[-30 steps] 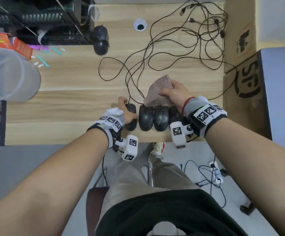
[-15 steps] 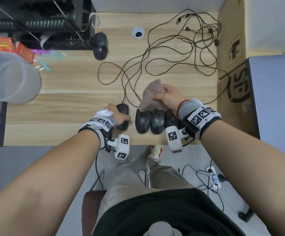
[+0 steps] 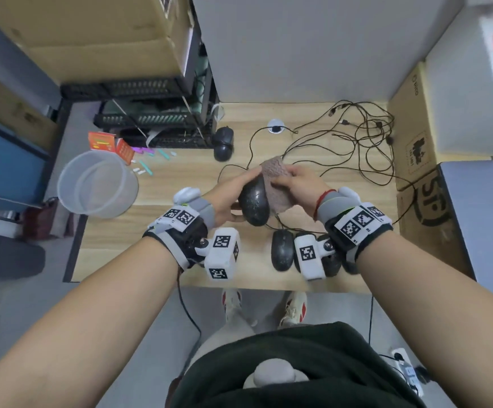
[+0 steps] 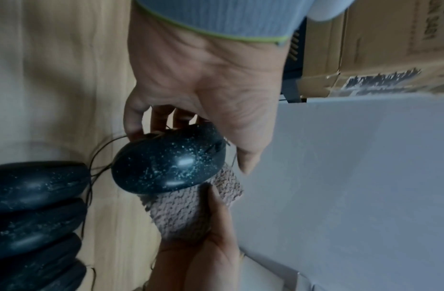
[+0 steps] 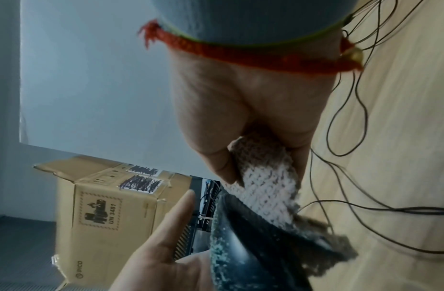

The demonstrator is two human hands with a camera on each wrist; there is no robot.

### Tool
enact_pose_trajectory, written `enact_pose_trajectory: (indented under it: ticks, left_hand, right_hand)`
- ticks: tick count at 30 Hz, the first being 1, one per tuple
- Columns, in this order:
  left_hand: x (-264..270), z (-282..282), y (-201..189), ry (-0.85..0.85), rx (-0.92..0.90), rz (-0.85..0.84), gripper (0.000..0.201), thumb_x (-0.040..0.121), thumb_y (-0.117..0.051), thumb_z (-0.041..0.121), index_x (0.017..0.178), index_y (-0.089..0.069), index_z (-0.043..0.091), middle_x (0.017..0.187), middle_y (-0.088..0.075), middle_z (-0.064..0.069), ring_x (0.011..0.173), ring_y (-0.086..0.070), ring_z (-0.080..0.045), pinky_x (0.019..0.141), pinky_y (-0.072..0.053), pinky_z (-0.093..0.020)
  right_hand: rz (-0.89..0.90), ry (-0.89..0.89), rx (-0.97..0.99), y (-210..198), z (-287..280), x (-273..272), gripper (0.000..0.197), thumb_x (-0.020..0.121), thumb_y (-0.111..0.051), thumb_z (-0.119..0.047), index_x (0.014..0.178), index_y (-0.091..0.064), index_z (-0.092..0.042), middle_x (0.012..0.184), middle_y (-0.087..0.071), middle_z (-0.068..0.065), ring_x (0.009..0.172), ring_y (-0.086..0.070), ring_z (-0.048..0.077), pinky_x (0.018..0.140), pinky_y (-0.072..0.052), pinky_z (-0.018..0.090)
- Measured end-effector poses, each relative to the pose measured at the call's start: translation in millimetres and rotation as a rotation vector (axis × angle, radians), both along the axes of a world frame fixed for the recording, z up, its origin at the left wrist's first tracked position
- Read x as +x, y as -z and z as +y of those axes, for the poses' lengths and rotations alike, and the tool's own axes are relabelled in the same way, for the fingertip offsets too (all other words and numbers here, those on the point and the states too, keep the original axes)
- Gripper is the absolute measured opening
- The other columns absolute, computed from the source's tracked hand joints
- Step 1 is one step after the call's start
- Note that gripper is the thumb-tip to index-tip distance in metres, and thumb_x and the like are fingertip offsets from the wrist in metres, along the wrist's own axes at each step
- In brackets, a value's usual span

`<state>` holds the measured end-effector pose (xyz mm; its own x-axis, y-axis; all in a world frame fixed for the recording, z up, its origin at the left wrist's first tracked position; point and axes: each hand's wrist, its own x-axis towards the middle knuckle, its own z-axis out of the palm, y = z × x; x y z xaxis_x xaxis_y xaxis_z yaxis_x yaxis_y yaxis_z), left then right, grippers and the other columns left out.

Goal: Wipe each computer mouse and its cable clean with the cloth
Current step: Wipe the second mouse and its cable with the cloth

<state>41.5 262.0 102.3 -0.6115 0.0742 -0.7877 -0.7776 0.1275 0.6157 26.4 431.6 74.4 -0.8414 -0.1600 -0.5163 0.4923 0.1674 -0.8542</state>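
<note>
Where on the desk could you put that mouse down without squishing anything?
Bare wood lies between the clear tub and the left hand, running to the near desk edge. It is crowded on the right: the row of mice near the edge, tangled cables behind.

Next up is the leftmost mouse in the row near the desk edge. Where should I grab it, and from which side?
Probably by its long flanks, coming from its open left side and above. That leftmost mouse lies flat, its right flank close against the next one, and its cable leaves the far end, so the near, rounded half is free.
</note>
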Motion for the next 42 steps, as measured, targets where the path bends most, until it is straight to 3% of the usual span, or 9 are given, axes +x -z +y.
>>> enact_pose_trajectory:
  ticks: [9, 13, 18, 22, 26, 31, 34, 39, 42]
  left_hand:
    - [-16.0, -19.5, -23.6, -0.13, 0.15, -0.049, 0.063, 0.098, -0.037, 0.069, 0.129, -0.063, 0.022, 0.118, -0.071, -0.006, 0.109, -0.065, -0.026, 0.087, -0.051, -0.046]
    - [-20.7, -12.0, -29.2, -0.152, 0.306, -0.094, 0.076, 0.1, -0.022, 0.071, 0.131, -0.061, 0.014, 0.115, -0.073, -0.014, 0.103, -0.07, -0.033, 0.077, -0.054, -0.049]
    - [-29.3, -9.1, -33.9, -0.196, 0.387, -0.088, 0.075, 0.102, -0.022, 0.066, 0.112, -0.065, 0.006, 0.102, -0.074, -0.022, 0.093, -0.072, -0.036, 0.078, -0.056, -0.052]
    - [-35.0, -16.0, -30.6, -0.221, 0.316, -0.11, 0.078, 0.101, -0.022, 0.07, 0.093, -0.069, 0.009, 0.082, -0.073, -0.015, 0.07, -0.072, -0.028, 0.073, -0.059, -0.043]
    - [-38.7, -22.4, -27.6, -0.16, 0.358, -0.15, 0.091, 0.098, -0.019, 0.074, 0.093, -0.075, 0.003, 0.097, -0.071, -0.015, 0.083, -0.069, -0.029, 0.081, -0.056, -0.04]
    - [-37.4, -15.0, -35.0, -0.222, 0.361, -0.061, 0.068, 0.103, -0.025, 0.065, 0.118, -0.063, 0.011, 0.119, -0.073, -0.012, 0.09, -0.075, -0.027, 0.07, -0.062, -0.039]
    - [-42.6, -17.9, -38.6, -0.234, 0.321, -0.032, 0.069, 0.103, -0.024, 0.065, 0.122, -0.058, 0.008, 0.131, -0.066, -0.018, 0.098, -0.072, -0.031, 0.091, -0.058, -0.047]
    - [-51.3, -25.3, -35.8, -0.24, 0.206, -0.042, 0.07, 0.107, -0.028, 0.055, 0.082, -0.064, 0.001, 0.078, -0.072, -0.017, 0.065, -0.072, -0.029, 0.078, -0.057, -0.042]
    - [-55.0, -23.7, -35.5, -0.238, 0.146, -0.009, 0.063, 0.105, -0.031, 0.054, 0.121, -0.06, -0.001, 0.114, -0.07, -0.024, 0.092, -0.071, -0.033, 0.088, -0.055, -0.05]
  right_hand:
    - [0.081, 0.084, -0.053, -35.8, -24.5, -10.3, 0.015, 0.099, -0.053, -0.014, 0.092, -0.066, -0.017, 0.095, -0.066, 0.012, 0.089, -0.064, 0.026, 0.088, -0.053, 0.045]
    - [0.157, -0.048, 0.104, -50.6, -36.1, -13.0, 0.029, 0.098, -0.052, -0.034, 0.082, -0.063, -0.012, 0.078, -0.059, 0.013, 0.065, -0.058, 0.017, 0.06, -0.044, 0.028]
    - [0.132, 0.015, 0.189, -50.0, -43.5, -15.5, 0.017, 0.096, -0.055, -0.031, 0.089, -0.05, -0.017, 0.089, -0.051, -0.001, 0.082, -0.05, 0.013, 0.069, -0.037, 0.027]
    - [0.206, -0.182, 0.233, -61.0, -40.9, -11.6, 0.022, 0.095, -0.059, -0.034, 0.082, -0.059, -0.016, 0.087, -0.061, 0.009, 0.072, -0.058, 0.011, 0.069, -0.043, 0.029]
    - [0.35, -0.314, 0.234, -59.9, -38.9, -8.3, 0.018, 0.09, -0.069, -0.017, 0.107, -0.073, -0.022, 0.083, -0.064, -0.007, 0.075, -0.059, 0.005, 0.074, -0.051, 0.021]
    - [0.438, -0.004, 0.408, -49.9, -43.5, -18.2, 0.004, 0.086, -0.072, -0.023, 0.086, -0.068, -0.024, 0.071, -0.06, -0.012, 0.058, -0.051, -0.007, 0.063, -0.039, 0.016]
    - [0.453, -0.052, 0.324, -53.1, -48.0, -10.3, 0.017, 0.08, -0.078, -0.027, 0.086, -0.062, -0.025, 0.08, -0.06, -0.008, 0.06, -0.049, -0.001, 0.061, -0.042, 0.018]
    - [0.592, -0.314, 0.437, -54.6, -55.3, -1.0, 0.037, 0.062, -0.091, -0.027, 0.075, -0.056, -0.024, 0.082, -0.055, -0.002, 0.07, -0.048, 0.008, 0.063, -0.036, 0.021]
    - [0.553, -0.177, 0.358, -51.5, -47.5, -13.2, 0.034, 0.069, -0.087, -0.022, 0.067, -0.053, -0.028, 0.068, -0.054, -0.01, 0.057, -0.044, -0.003, 0.057, -0.036, 0.012]
